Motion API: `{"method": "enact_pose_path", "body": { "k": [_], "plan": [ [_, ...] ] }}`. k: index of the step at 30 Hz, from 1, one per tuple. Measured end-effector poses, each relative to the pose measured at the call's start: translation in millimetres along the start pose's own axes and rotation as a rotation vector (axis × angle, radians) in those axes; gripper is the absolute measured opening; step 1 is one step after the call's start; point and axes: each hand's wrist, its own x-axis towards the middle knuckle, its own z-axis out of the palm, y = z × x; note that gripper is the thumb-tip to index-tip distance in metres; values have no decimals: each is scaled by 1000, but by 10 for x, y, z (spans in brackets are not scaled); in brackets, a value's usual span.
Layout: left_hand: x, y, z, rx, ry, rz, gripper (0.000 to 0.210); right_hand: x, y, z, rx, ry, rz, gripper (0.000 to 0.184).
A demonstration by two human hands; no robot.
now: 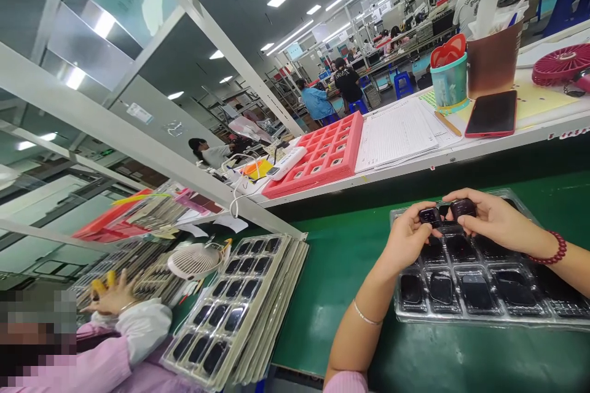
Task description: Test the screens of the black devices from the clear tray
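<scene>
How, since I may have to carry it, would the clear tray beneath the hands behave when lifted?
The clear tray looks thin and moulded, so it would probably flex. Its shiny surface may feel slippery. Dark pieces sit in it, so tilting might spill them.

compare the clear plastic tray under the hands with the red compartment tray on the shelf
The clear plastic tray is see-through; the red compartment tray is opaque. The clear plastic tray holds dark rounded-square pieces, the red compartment tray small round pieces. The clear plastic tray lies on the green tabletop, the red compartment tray on the white shelf. Both are divided into rows of compartments.
</scene>
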Motion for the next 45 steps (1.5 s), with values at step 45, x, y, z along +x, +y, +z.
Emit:
{"method": "enact_pose_path", "body": {
  "k": [45],
  "plan": [
    [-28, 70, 41, 10, 34, 27, 31, -23, -19, -4, -102, -23, -37, 27]
  ]
}}
